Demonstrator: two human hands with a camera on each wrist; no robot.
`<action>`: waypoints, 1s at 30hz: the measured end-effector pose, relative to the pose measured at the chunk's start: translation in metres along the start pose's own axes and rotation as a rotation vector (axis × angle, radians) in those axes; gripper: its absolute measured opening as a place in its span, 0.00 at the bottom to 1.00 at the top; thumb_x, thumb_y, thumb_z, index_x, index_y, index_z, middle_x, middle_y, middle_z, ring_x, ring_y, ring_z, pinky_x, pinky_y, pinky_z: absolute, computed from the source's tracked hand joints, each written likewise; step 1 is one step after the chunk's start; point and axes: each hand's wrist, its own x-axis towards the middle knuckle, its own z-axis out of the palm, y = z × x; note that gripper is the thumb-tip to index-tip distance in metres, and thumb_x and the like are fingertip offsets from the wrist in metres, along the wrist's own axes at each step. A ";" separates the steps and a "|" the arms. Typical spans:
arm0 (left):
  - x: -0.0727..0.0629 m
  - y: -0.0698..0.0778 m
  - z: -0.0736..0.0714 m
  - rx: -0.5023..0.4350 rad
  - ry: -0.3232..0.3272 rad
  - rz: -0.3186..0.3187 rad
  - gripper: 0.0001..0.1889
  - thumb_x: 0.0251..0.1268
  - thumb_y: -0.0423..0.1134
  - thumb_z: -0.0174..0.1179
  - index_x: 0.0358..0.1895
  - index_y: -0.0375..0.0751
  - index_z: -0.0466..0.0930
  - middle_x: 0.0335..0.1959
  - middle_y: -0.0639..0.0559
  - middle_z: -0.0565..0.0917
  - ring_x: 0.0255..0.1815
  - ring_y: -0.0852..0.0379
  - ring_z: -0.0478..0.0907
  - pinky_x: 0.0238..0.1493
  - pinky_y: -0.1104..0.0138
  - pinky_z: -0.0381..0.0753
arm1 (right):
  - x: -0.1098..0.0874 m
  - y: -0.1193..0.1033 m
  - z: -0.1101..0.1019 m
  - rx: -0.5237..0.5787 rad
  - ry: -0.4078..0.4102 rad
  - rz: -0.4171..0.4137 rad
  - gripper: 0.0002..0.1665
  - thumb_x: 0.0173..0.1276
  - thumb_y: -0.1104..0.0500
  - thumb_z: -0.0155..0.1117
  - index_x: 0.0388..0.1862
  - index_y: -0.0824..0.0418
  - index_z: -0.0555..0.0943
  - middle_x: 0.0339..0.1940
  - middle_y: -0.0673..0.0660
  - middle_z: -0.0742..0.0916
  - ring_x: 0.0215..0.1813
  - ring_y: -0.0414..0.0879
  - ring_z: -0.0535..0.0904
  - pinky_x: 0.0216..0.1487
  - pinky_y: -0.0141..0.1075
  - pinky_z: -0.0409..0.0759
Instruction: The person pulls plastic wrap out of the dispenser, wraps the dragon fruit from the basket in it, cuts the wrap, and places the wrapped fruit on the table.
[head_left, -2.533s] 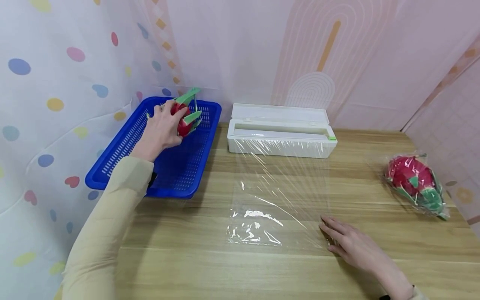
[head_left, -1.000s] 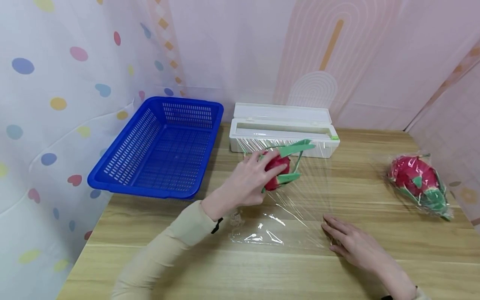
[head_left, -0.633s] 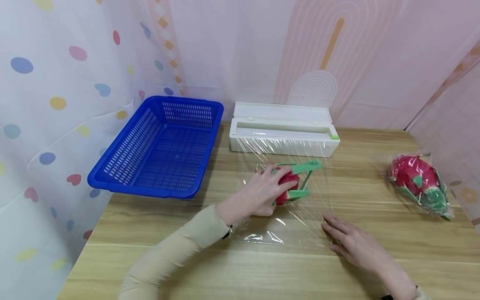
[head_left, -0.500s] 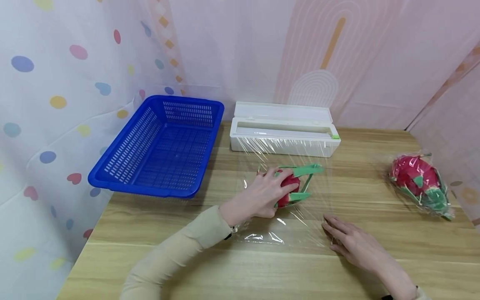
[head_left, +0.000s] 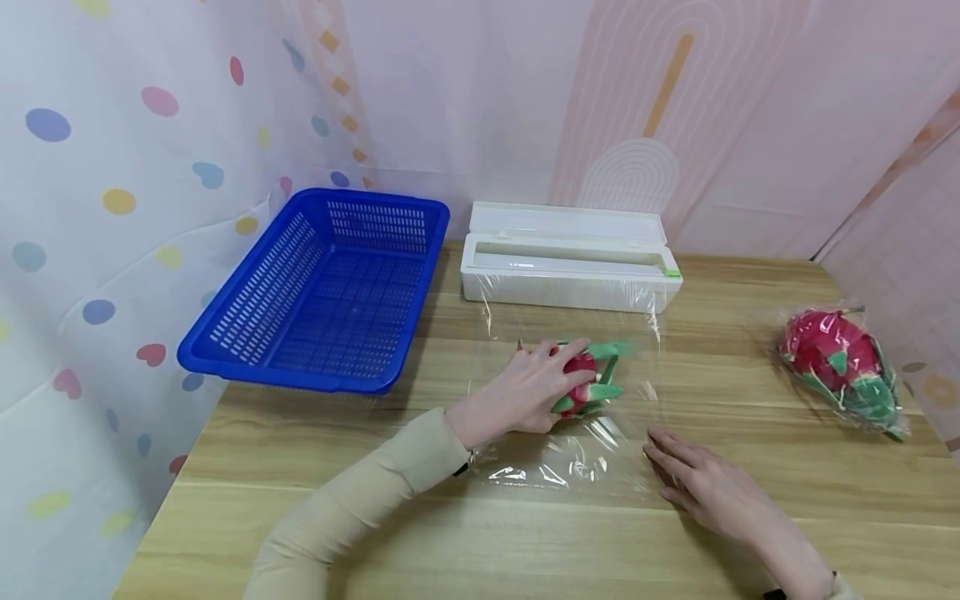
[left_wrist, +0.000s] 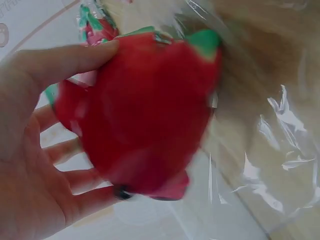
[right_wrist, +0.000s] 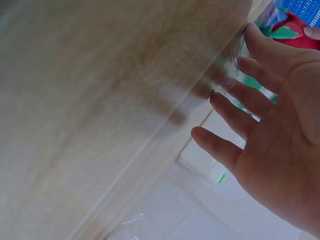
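My left hand [head_left: 528,392] grips a red dragon fruit [head_left: 581,379] with green leafy tips, low over a sheet of clear cling film [head_left: 517,467]. In the left wrist view the thumb and fingers wrap one side of the dragon fruit [left_wrist: 150,110]; whether it touches the film is hard to tell. The film runs from a white dispenser box [head_left: 570,287], whose lid is up, down across the table. My right hand [head_left: 708,483] lies at the film's near right corner, fingers extended. In the right wrist view the fingertips of the right hand [right_wrist: 270,110] touch the film's edge.
A blue slotted basket [head_left: 296,379] stands at the left with nothing in it. Another dragon fruit [head_left: 836,362], wrapped in clear film, lies at the right on the wooden table [head_left: 540,550]. Patterned curtains [head_left: 465,100] hang close behind and at both sides.
My left hand has lifted the dragon fruit from the basket, carried it right over the film and lowered it. The film under it has slackened. My right hand has stayed at the corner.
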 end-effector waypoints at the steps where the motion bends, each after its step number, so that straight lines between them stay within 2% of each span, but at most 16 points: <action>1: 0.000 0.000 0.001 -0.004 -0.007 -0.004 0.34 0.51 0.50 0.67 0.65 0.57 0.69 0.73 0.47 0.60 0.63 0.43 0.71 0.47 0.55 0.83 | 0.000 0.000 0.000 0.001 0.001 -0.001 0.35 0.48 0.55 0.75 0.57 0.61 0.79 0.61 0.61 0.80 0.57 0.56 0.80 0.49 0.49 0.81; 4: -0.002 -0.003 0.005 -0.018 -0.002 -0.008 0.34 0.54 0.55 0.65 0.67 0.56 0.67 0.75 0.47 0.57 0.64 0.42 0.70 0.52 0.53 0.82 | 0.001 0.000 0.000 0.004 0.000 0.001 0.35 0.48 0.55 0.75 0.58 0.61 0.79 0.61 0.61 0.80 0.57 0.57 0.80 0.50 0.50 0.81; 8: -0.007 -0.008 0.012 -0.036 0.023 -0.012 0.36 0.57 0.56 0.63 0.69 0.54 0.64 0.77 0.44 0.53 0.67 0.40 0.68 0.56 0.51 0.79 | 0.000 0.001 0.000 0.000 0.006 -0.005 0.35 0.48 0.55 0.75 0.58 0.61 0.79 0.61 0.61 0.81 0.56 0.57 0.80 0.49 0.49 0.81; 13: -0.014 -0.013 0.016 -0.077 0.018 -0.024 0.37 0.60 0.56 0.60 0.72 0.52 0.59 0.78 0.43 0.48 0.72 0.38 0.62 0.63 0.46 0.72 | 0.000 0.001 0.001 -0.001 0.011 -0.003 0.36 0.47 0.56 0.76 0.58 0.61 0.79 0.61 0.61 0.81 0.56 0.56 0.81 0.48 0.49 0.81; 18: -0.016 -0.015 0.019 -0.111 0.018 -0.019 0.39 0.63 0.55 0.58 0.75 0.53 0.53 0.78 0.44 0.46 0.74 0.38 0.59 0.65 0.43 0.69 | 0.000 0.000 0.000 0.000 0.005 0.004 0.36 0.47 0.55 0.75 0.58 0.60 0.79 0.61 0.60 0.80 0.57 0.56 0.80 0.50 0.49 0.81; 23: -0.020 -0.015 0.023 -0.102 0.037 -0.004 0.39 0.65 0.55 0.56 0.76 0.57 0.47 0.79 0.45 0.45 0.75 0.38 0.55 0.66 0.42 0.67 | 0.000 0.001 0.000 0.001 -0.003 0.008 0.34 0.49 0.54 0.74 0.58 0.60 0.79 0.61 0.61 0.80 0.57 0.57 0.80 0.51 0.50 0.80; 30: -0.042 -0.016 0.029 -0.064 0.120 0.059 0.35 0.66 0.52 0.55 0.74 0.56 0.54 0.78 0.45 0.52 0.77 0.41 0.51 0.68 0.42 0.63 | 0.000 -0.001 -0.003 0.011 -0.039 0.053 0.34 0.54 0.51 0.71 0.61 0.58 0.77 0.63 0.59 0.79 0.60 0.56 0.78 0.54 0.51 0.79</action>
